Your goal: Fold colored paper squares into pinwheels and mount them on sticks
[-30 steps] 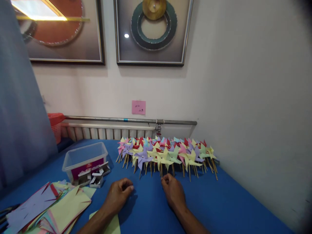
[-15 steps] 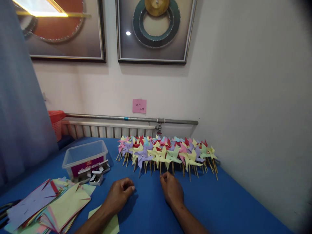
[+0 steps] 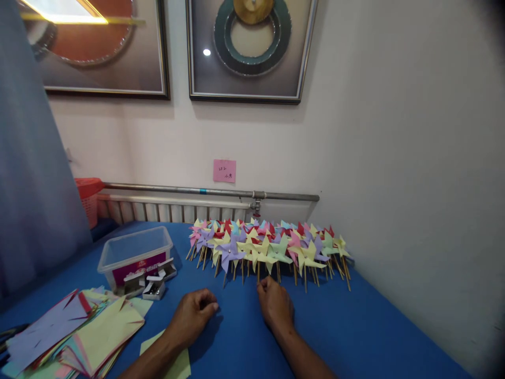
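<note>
My right hand [image 3: 276, 301] rests on the blue table at the near edge of the pinwheels. Its fingertips are pinched at the lower end of the wooden stick of a pale yellow pinwheel [image 3: 259, 249]. Loosely curled, with thumb and fingers close together, my left hand [image 3: 194, 315] lies to the left on the bare cloth and shows nothing in it. Under my left forearm is a pale yellow paper sheet [image 3: 182, 364]. Several rows of paper pinwheels in purple, yellow, green, pink and red lie beyond the hands, such as a purple pinwheel [image 3: 229, 251] in front.
Left of my hands stand a clear plastic tub [image 3: 136, 243] and small open boxes [image 3: 153, 289], one with metal bits inside. Stacks of slit coloured paper [image 3: 106, 329] lie at the near left, beside a dark-handled tool [image 3: 10, 337]. A wall bounds the table's right side.
The view has shifted slightly. My right hand stays at the yellow pinwheel's stick with hardly any movement, and my left hand keeps its curled pose.
</note>
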`<state>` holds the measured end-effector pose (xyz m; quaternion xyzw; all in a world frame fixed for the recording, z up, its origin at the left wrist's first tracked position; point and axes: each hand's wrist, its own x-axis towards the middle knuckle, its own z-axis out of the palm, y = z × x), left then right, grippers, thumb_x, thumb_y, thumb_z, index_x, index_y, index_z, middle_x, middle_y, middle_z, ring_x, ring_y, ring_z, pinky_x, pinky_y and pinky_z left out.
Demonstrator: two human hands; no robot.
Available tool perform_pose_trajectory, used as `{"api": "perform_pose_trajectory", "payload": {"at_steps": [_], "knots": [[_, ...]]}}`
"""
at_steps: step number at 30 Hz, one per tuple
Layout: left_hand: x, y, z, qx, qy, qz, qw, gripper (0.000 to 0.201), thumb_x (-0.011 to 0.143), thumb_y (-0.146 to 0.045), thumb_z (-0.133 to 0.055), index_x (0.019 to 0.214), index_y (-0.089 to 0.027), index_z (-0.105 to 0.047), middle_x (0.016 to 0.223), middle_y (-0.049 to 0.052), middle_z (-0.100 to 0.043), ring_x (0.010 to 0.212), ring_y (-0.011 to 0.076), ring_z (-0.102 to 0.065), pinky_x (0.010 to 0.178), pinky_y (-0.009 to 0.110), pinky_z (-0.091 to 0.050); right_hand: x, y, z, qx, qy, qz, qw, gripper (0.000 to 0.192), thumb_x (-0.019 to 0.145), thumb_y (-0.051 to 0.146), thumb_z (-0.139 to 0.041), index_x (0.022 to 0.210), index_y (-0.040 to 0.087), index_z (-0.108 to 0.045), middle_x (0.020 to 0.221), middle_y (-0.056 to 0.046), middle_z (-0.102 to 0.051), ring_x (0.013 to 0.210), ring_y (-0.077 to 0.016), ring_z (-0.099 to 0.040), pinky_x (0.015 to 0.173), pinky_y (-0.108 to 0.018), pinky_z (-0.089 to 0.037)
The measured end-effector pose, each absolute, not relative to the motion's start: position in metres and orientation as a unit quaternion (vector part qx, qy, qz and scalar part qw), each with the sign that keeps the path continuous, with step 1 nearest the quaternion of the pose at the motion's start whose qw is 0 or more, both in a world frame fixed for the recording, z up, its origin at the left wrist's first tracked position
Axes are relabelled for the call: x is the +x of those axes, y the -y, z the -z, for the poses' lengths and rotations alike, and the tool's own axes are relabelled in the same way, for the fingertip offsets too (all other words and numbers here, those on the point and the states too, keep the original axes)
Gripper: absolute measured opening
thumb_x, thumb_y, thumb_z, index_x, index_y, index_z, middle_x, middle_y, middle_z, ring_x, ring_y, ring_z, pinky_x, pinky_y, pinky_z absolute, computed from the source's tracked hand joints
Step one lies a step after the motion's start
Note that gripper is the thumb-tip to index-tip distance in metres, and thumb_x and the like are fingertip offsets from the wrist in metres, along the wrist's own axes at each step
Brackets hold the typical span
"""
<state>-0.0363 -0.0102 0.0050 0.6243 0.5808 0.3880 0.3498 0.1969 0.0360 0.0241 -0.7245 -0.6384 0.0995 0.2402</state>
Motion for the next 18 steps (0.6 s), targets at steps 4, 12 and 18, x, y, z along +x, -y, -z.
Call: {"api": "perform_pose_trajectory", "payload": {"at_steps": [4,12,18], "knots": [[-0.037,0.008,-0.001,0.626,-0.58,-0.388,0.349,0.023,0.077,-0.038,-0.06,0.075,-0.017,-0.067,0.064,-0.001,-0.058,0.061,0.0145,-0.048,0.059,0.026,-0.032,0.195,-0.037,-0.025,-0.733,0.629,-0.099,0.238,0.024,0.098,0.033,-0.05,0.091,0.025,-0.072,0.089,-0.007,-0.08,0.086,-0.0225,-0.074,0.065,-0.027,-0.039],[-0.038,0.009,-0.005,0.636,-0.583,-0.383,0.329,0.021,0.078,-0.037,-0.057,0.074,-0.017,-0.065,0.063,-0.002,-0.055,0.061,0.0139,-0.047,0.059,0.026,-0.032,0.194,-0.038,-0.025,-0.733,0.627,-0.102,0.241,0.024,0.098,0.033,-0.052,0.093,0.025,-0.073,0.088,-0.007,-0.08,0.087,-0.0225,-0.074,0.065,-0.028,-0.039],[-0.042,0.011,-0.013,0.631,-0.596,-0.384,0.316,0.02,0.079,-0.036,-0.058,0.075,-0.019,-0.066,0.065,-0.001,-0.059,0.062,0.0142,-0.049,0.06,0.025,-0.033,0.193,-0.036,-0.027,-0.726,0.64,-0.095,0.233,0.025,0.099,0.033,-0.051,0.09,0.024,-0.072,0.09,-0.008,-0.08,0.087,-0.0236,-0.075,0.064,-0.029,-0.038]]}}
